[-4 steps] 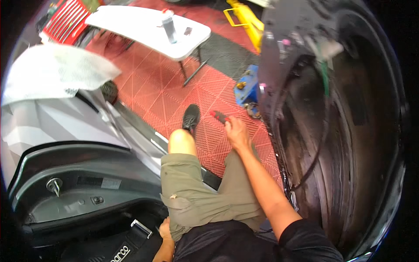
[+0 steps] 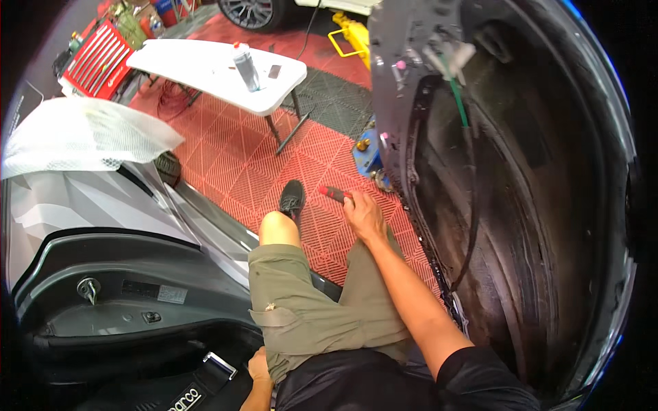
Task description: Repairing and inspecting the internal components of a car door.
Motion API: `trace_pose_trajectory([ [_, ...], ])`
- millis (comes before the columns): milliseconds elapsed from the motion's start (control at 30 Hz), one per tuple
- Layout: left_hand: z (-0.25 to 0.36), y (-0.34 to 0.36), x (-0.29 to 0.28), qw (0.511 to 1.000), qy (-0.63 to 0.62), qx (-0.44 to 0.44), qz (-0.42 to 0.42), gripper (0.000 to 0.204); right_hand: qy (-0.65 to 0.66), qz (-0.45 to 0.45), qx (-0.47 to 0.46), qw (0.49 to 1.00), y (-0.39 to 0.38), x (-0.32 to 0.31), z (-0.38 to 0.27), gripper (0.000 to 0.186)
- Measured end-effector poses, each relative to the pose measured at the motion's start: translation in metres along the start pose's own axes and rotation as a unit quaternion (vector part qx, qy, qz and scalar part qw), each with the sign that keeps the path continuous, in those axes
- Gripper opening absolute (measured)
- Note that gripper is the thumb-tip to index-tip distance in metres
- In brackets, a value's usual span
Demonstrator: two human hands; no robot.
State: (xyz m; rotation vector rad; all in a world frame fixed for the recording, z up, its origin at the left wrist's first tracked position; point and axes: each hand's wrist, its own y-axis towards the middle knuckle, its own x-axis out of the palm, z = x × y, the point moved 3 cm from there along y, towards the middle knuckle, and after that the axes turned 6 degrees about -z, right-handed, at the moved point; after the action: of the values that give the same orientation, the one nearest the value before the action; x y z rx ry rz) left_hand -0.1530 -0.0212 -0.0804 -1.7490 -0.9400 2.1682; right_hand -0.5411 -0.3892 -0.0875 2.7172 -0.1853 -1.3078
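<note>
My right hand is closed around a red and dark grey hand tool, held out over the red floor tiles. The tool's red end points left, and my fingers cover its other end, so its exact kind is hard to tell. Beside my left thigh, at the lower edge, my left hand is down by the dark car seat. Its fingers are mostly hidden behind the shorts. To my right stands the opened dark car door, with a green-and-black cable hanging along its inner side.
A white folding table bears a bottle and a phone-like dark object. Behind it are a red tool chest and a yellow jack. Blue equipment stands close by the door. A grey car body lies left.
The view has swung slightly, so the table, floor and door sit lower or further left, and a car wheel shows at the top. My right hand still holds the tool.
</note>
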Motion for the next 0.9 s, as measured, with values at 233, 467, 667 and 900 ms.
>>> trace_pose_trajectory([
  [233,0.05,0.09,-0.054,0.811,-0.57,-0.114,-0.069,0.04,-0.014,0.107,0.002,0.994,-0.017,-0.066,0.013,0.03],
  [467,0.221,0.093,-0.235,0.819,-0.354,0.336,0.3,0.021,0.048,0.21,-0.031,0.976,-0.024,-0.116,-0.014,0.026],
  [667,0.346,0.096,-0.255,0.791,-0.063,0.549,0.265,0.073,0.186,0.249,-0.018,0.95,-0.026,-0.157,-0.058,0.025],
  [900,0.4,0.131,-0.239,0.802,-0.02,0.573,0.166,0.041,0.558,0.239,0.022,0.794,-0.023,-0.117,0.001,0.039],
])
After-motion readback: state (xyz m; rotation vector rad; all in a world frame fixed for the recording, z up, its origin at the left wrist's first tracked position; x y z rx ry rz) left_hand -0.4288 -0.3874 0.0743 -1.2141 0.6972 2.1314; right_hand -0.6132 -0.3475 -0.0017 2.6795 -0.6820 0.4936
